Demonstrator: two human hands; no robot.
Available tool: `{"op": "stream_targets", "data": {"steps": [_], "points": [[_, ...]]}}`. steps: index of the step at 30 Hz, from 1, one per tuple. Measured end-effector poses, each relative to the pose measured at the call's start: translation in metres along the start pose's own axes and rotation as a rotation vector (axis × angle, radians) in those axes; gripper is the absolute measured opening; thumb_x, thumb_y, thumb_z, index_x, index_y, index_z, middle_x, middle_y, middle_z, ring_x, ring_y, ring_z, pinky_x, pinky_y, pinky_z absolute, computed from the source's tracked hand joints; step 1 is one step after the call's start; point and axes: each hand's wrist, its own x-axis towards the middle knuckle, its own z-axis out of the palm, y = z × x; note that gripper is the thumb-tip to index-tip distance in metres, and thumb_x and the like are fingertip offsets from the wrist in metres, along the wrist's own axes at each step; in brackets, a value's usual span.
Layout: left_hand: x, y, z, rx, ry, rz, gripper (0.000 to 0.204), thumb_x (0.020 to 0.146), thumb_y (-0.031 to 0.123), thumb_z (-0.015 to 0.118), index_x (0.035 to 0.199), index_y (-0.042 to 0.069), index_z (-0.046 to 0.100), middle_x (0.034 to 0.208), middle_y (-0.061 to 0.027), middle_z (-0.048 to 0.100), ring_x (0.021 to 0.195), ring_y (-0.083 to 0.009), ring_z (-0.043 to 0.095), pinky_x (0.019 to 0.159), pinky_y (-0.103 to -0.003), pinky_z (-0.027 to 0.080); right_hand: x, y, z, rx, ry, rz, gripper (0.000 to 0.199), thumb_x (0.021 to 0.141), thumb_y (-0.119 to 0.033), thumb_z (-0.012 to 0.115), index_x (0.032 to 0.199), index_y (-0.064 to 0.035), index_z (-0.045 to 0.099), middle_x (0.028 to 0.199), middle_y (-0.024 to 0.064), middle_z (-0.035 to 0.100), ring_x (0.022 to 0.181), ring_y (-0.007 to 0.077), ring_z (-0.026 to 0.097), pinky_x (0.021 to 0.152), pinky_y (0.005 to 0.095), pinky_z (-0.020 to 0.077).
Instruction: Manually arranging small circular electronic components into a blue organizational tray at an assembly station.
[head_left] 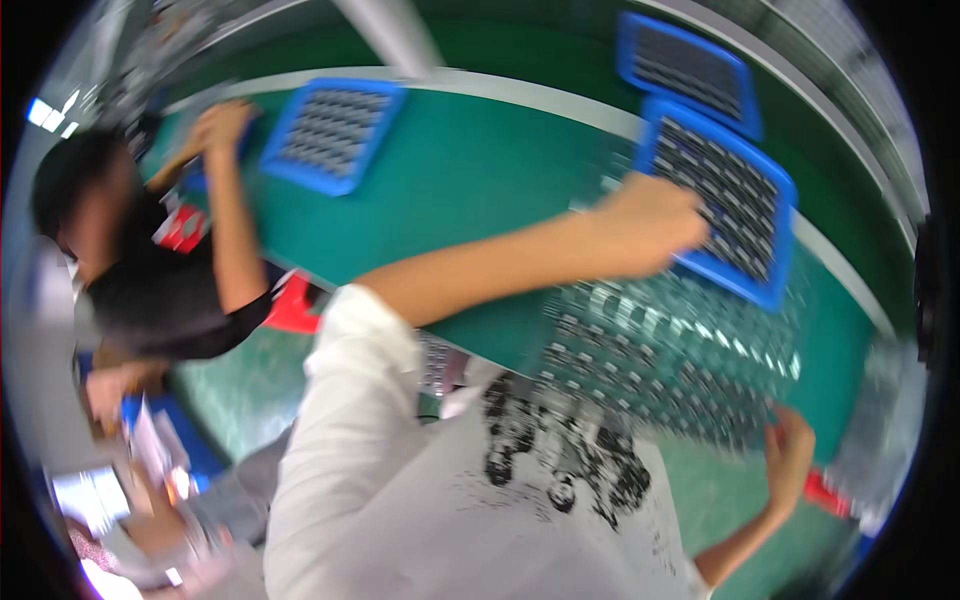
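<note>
My left hand point(655, 225) reaches across to the near left side of a blue-rimmed tray point(780, 235), which holds rows of small dark parts. Its fingers are curled closed, and blur hides whatever is between them. A clear plastic blister tray point(690, 325) lies below that hand; its near rows of pockets carry small dark parts, while the rows nearer the blue tray look bare. At the blister tray's near right corner, my right hand point(790, 450) pinches the edge between thumb and fingers.
Another blue tray point(745, 95) sits behind the first. A third blue tray point(350, 185) stands on the green table point(470, 160) to the left, beside a co-worker's hands point(225, 125). Clear plastic sheets point(885, 430) are piled at the right.
</note>
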Motion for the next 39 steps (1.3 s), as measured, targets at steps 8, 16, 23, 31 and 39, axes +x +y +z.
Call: {"op": "stream_targets", "data": {"steps": [8, 16, 23, 31, 39], "points": [[-0.001, -0.011, 0.007, 0.177, 0.098, 0.082, 0.010, 0.065, 0.009, 0.068, 0.072, 0.002, 0.067, 0.079, -0.0179, 0.064, 0.074, -0.0353, 0.067, 0.061, -0.047, 0.053, 0.099, -0.066, -0.029, 0.151, 0.123, -0.204, 0.016, 0.090, -0.002, 0.057, 0.104, 0.0026, 0.062, 0.088, 0.0106, 0.057, 0.072, 0.0208, 0.053, 0.061, 0.0311, 0.0404], [0.013, -0.022, 0.028, 0.142, 0.165, 0.029, 0.025, 0.065, 0.027, 0.075, 0.075, 0.005, 0.070, 0.076, -0.0142, 0.068, 0.076, -0.0365, 0.068, 0.063, -0.047, 0.052, 0.189, -0.062, -0.001, 0.066, 0.275, -0.515, 0.045, 0.101, -0.024, 0.044, 0.140, -0.0022, 0.043, 0.147, 0.0187, 0.037, 0.136, 0.0366, 0.036, 0.112, 0.0430, 0.0265], [0.024, -0.012, 0.018, 0.075, 0.377, 0.036, 0.045, 0.065, 0.034, 0.074, 0.092, -0.001, 0.066, 0.104, -0.0204, 0.060, 0.105, -0.0366, 0.057, 0.081, -0.049, 0.046, 0.233, -0.083, 0.032, -0.093, 0.451, -0.475, 0.057, 0.103, -0.036, 0.034, 0.151, -0.0058, 0.025, 0.158, 0.0165, 0.019, 0.146, 0.0346, 0.016, 0.118, 0.0466, 0.0136], [0.060, -0.039, 0.070, 0.191, 0.545, 0.016, 0.078, 0.078, 0.038, 0.062, 0.134, -0.012, 0.043, 0.147, -0.0345, 0.028, 0.140, -0.0459, 0.025, 0.114, -0.061, 0.011, 0.246, -0.089, 0.048, -0.177, 0.297, -0.350, 0.058, 0.103, -0.036, 0.031, 0.151, -0.0032, 0.023, 0.158, 0.0148, 0.019, 0.147, 0.0320, 0.015, 0.118, 0.0504, 0.0118], [0.064, -0.043, 0.078, 0.132, 0.501, -0.022, 0.076, 0.078, 0.039, 0.058, 0.131, -0.014, 0.046, 0.143, -0.0351, 0.034, 0.139, -0.0454, 0.028, 0.114, -0.062, 0.011, 0.240, -0.084, 0.043, -0.200, 0.301, -0.349, 0.057, 0.104, -0.036, 0.027, 0.151, -0.0028, 0.023, 0.159, 0.0143, 0.019, 0.147, 0.0310, 0.015, 0.118, 0.0476, 0.0103]]}}
